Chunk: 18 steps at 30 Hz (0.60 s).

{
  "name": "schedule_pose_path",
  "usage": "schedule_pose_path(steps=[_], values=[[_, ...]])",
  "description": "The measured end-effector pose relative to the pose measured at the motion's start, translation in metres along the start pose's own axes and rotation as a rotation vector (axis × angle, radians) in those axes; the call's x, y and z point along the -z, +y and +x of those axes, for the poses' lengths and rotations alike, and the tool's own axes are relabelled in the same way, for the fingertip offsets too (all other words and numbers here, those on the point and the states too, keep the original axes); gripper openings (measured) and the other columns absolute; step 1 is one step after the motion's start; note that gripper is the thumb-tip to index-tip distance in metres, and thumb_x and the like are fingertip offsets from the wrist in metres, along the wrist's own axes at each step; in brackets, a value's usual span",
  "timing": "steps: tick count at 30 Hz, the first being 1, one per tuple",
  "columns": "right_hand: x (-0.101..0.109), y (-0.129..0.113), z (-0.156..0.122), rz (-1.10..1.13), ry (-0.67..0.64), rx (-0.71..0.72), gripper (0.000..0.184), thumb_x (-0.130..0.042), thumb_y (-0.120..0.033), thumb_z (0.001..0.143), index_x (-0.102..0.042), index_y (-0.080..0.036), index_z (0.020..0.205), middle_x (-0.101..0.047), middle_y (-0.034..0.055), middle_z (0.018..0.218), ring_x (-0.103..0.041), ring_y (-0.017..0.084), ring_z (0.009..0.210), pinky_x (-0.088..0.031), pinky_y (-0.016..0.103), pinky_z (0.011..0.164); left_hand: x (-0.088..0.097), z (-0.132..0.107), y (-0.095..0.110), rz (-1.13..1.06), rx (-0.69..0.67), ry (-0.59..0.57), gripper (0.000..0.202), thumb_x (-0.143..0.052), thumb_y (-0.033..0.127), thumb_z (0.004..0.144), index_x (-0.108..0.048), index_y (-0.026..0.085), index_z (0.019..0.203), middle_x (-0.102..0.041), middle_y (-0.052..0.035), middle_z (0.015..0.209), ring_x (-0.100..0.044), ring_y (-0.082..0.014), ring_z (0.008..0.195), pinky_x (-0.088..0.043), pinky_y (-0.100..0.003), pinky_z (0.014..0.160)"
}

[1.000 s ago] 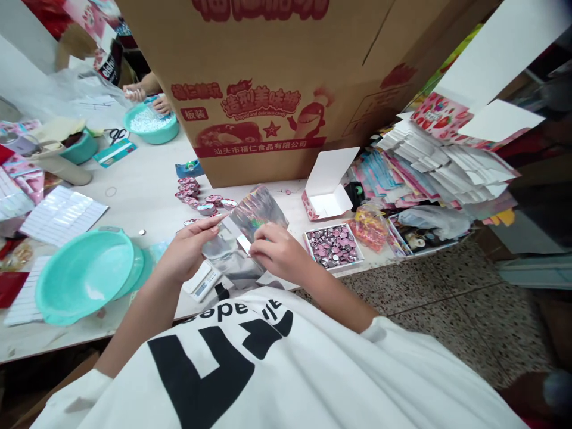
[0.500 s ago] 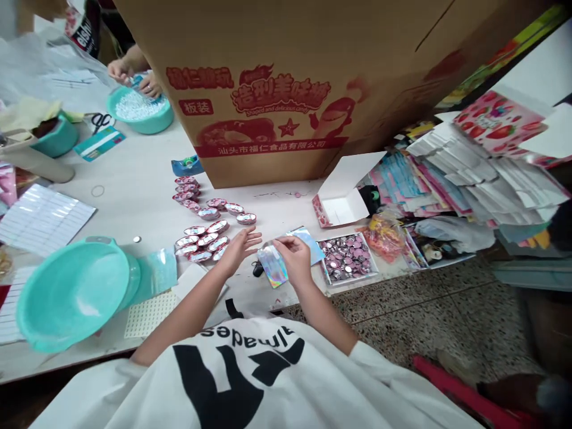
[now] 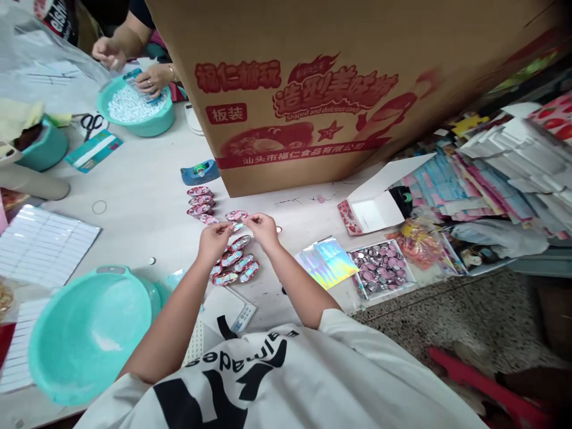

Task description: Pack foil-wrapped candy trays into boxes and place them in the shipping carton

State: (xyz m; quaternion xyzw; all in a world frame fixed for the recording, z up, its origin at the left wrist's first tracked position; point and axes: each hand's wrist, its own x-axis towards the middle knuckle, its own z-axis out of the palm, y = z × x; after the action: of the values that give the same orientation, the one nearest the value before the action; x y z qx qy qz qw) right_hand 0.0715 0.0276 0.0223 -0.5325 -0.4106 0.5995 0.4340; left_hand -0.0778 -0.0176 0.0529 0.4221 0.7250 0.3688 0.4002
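Observation:
My left hand (image 3: 214, 239) and my right hand (image 3: 263, 228) meet over the white table (image 3: 143, 190), each pinching an end of one small pink-lidded cup (image 3: 236, 226). Below them lie several more of these cups (image 3: 235, 265) in rows, and another short row (image 3: 201, 201) runs to the upper left. A holographic foil pouch (image 3: 327, 268) lies flat on the table to the right of my right forearm.
A big brown carton (image 3: 339, 89) stands right behind the cups. A tray of pink round lids (image 3: 382, 271), an open white box (image 3: 375, 208) and stacked packets (image 3: 491, 173) lie right. Teal basins (image 3: 84, 333) sit left; another person's hands (image 3: 134, 65) work over a far basin. Tape dispenser (image 3: 199, 171).
The foil pouch left my hands and now lies on the table at right. Both hands moved up and left onto the cups and pinched one between them.

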Motion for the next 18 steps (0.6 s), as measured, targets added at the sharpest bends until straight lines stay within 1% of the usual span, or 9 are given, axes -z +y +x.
schedule_pose_path(steps=[2,4,6,8,10,12,14,16,18], values=[[-0.008,0.007,0.018,-0.103,0.021,-0.046,0.021,-0.075,-0.039,0.068,-0.069,-0.019,0.07,-0.069,0.0006,0.073,-0.063,0.016,0.073,-0.049,0.027,0.073,0.009,0.028,-0.002,0.235,-0.066,-0.048,0.028,-0.066,0.038,0.08,-0.078,0.014,0.091,-0.077,-0.0088,0.085,-0.068,-0.0209,0.076,-0.052,-0.029,0.073],[-0.014,0.015,0.035,-0.262,0.088,-0.066,0.019,-0.075,-0.038,0.068,-0.071,-0.02,0.069,-0.071,0.0013,0.082,-0.064,0.017,0.08,-0.049,0.028,0.077,0.012,0.057,-0.004,0.445,-0.133,-0.126,0.025,-0.063,0.032,0.083,-0.079,0.015,0.092,-0.077,-0.0093,0.088,-0.069,-0.0222,0.078,-0.051,-0.029,0.074],[-0.019,0.023,0.05,-0.426,0.169,-0.108,0.018,-0.076,-0.039,0.069,-0.073,-0.021,0.068,-0.072,0.001,0.092,-0.064,0.018,0.085,-0.048,0.03,0.083,0.01,0.081,-0.007,0.606,-0.188,-0.205,0.025,-0.059,0.028,0.086,-0.079,0.015,0.093,-0.078,-0.0105,0.091,-0.07,-0.0236,0.083,-0.05,-0.029,0.076],[-0.024,0.03,0.06,-0.539,0.227,-0.182,0.016,-0.075,-0.039,0.071,-0.073,-0.023,0.069,-0.071,0.0003,0.094,-0.064,0.018,0.085,-0.046,0.033,0.086,0.006,0.1,-0.012,0.721,-0.232,-0.266,0.026,-0.056,0.026,0.087,-0.079,0.015,0.094,-0.077,-0.0117,0.094,-0.07,-0.0247,0.087,-0.049,-0.03,0.078],[-0.027,0.036,0.067,-0.574,0.257,-0.219,0.016,-0.073,-0.038,0.074,-0.074,-0.023,0.07,-0.071,0.0002,0.09,-0.065,0.018,0.082,-0.046,0.033,0.087,0.001,0.111,-0.019,0.783,-0.268,-0.314,0.028,-0.055,0.027,0.089,-0.079,0.015,0.095,-0.077,-0.0124,0.096,-0.07,-0.0252,0.089,-0.049,-0.03,0.078],[-0.029,0.041,0.07,-0.58,0.277,-0.203,0.016,-0.073,-0.037,0.075,-0.073,-0.022,0.069,-0.07,0.0006,0.087,-0.064,0.018,0.08,-0.045,0.033,0.087,-0.002,0.116,-0.026,0.816,-0.303,-0.35,0.029,-0.054,0.029,0.09,-0.079,0.015,0.094,-0.077,-0.0133,0.096,-0.07,-0.0255,0.09,-0.049,-0.03,0.078],[-0.029,0.045,0.07,-0.588,0.288,-0.178,0.016,-0.073,-0.036,0.075,-0.072,-0.022,0.068,-0.07,0.0008,0.089,-0.063,0.017,0.078,-0.043,0.033,0.089,-0.003,0.117,-0.032,0.833,-0.329,-0.381,0.03,-0.053,0.03,0.09,-0.078,0.014,0.093,-0.076,-0.0142,0.097,-0.069,-0.0256,0.09,-0.049,-0.03,0.079],[-0.029,0.047,0.069,-0.609,0.283,-0.174,0.016,-0.074,-0.035,0.074,-0.072,-0.022,0.066,-0.069,0.0004,0.091,-0.062,0.016,0.076,-0.042,0.033,0.091,-0.002,0.118,-0.037,0.832,-0.324,-0.391,0.031,-0.052,0.031,0.09,-0.078,0.014,0.093,-0.076,-0.0141,0.096,-0.069,-0.0253,0.089,-0.049,-0.03,0.079],[-0.03,0.048,0.067,-0.632,0.273,-0.166,0.014,-0.075,-0.033,0.074,-0.072,-0.022,0.066,-0.068,-0.0003,0.093,-0.061,0.015,0.077,-0.041,0.033,0.091,0.0,0.119,-0.04,0.821,-0.289,-0.391,0.031,-0.054,0.033,0.09,-0.078,0.015,0.094,-0.076,-0.0136,0.096,-0.069,-0.0249,0.088,-0.049,-0.03,0.079]])
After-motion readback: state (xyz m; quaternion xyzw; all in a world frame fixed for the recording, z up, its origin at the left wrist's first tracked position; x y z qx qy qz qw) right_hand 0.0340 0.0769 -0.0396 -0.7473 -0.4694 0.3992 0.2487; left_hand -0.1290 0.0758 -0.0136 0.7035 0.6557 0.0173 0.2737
